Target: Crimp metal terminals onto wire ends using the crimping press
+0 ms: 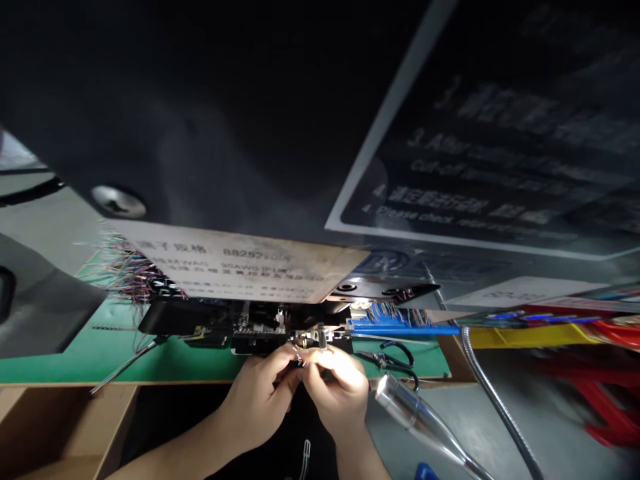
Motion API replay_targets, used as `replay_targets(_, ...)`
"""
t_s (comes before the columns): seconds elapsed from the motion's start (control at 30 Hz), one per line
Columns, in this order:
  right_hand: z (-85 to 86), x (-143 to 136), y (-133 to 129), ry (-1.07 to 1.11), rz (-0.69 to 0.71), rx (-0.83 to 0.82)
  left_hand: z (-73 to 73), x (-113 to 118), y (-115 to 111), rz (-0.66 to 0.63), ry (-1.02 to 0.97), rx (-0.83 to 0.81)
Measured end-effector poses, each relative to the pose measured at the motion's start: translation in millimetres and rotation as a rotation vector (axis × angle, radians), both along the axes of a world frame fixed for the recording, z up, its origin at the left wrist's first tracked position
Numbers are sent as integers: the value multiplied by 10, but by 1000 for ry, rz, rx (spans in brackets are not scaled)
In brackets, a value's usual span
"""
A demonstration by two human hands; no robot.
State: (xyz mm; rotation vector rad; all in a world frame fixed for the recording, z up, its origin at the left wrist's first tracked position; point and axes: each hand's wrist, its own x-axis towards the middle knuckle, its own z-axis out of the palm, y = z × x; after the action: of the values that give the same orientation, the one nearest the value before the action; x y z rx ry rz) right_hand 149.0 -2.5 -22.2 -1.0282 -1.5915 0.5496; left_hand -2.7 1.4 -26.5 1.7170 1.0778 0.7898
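Observation:
My left hand and my right hand meet at the front of a dark machine. Between their fingertips are several thin coloured wires, with short ends showing white, blue and red. Thumb and forefinger of each hand are pinched together on these wires. Just beyond the fingers lies the machine's metal working head, partly hidden under the overhanging housing. Fine detail of the wire tips is too small to tell.
A lit lamp on a flexible neck points at my hands from the right. Pliers with dark handles lie on the green mat. Bundles of coloured wires lie at left; more sit by a blue tray.

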Motion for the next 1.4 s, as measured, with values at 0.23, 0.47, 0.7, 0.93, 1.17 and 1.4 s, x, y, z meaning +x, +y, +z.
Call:
replay_targets(0.23,-45,-5,23,34,-73,23,-5,10,-2,16,21,23)
replay_targets(0.47,-71,-13,27,74,-76,-2,-12,9,3,5,17,37)
replay_targets(0.7,-117,-8,38,62,-70,-3,15,-7,-31,8,9,62)
replay_targets(0.93,-59,-50,34,53,-122,-89,24,16,-15,73,14,95)
replay_targets(1.17,-93,-51,0,120,-135,-144,10,-7,-22,44,-2,78)
replay_targets(1.4,-26,-17,28,85,-92,-159,75,-19,8,7,51,35)
